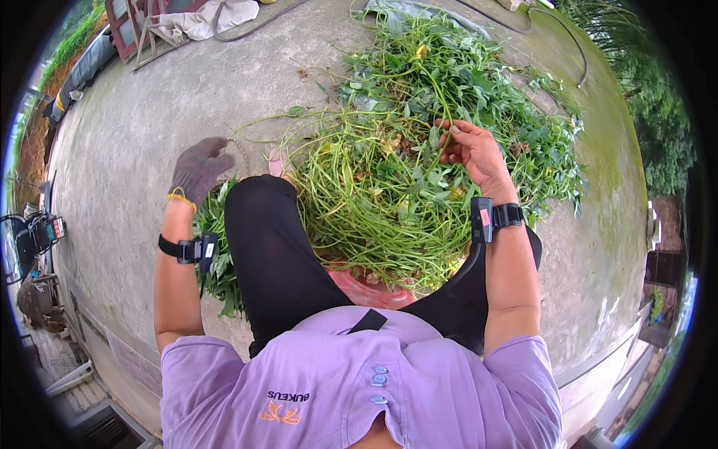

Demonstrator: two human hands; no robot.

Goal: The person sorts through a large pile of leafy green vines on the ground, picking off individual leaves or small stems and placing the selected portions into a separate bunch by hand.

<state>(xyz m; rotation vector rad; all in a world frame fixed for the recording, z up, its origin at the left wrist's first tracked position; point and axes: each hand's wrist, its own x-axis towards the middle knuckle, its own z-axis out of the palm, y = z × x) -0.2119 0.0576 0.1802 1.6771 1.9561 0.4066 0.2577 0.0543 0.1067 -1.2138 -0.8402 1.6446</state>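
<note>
My left hand [203, 168], in a dark knitted glove with a yellow cuff, is raised over the concrete beside my knee; the tip of a thin stem reaches its fingers, and I cannot tell whether they grip it. My bare right hand [468, 147] pinches a green leafy vine stem [437, 90] between thumb and fingers. Long cut green stems [359, 224] lie heaped between my knees over a pink plastic basin [373, 289], mostly hidden. Beyond them spreads a pile of leafy vines [477, 84]. More leafy greens [221, 252] lie beside my left leg.
A grey sheet [432, 14] shows under the far edge of the vine pile. A hose [583, 62] curves over the concrete at the upper right. A wooden frame [148, 39] with a pale cloth [210, 19] stands at the upper left.
</note>
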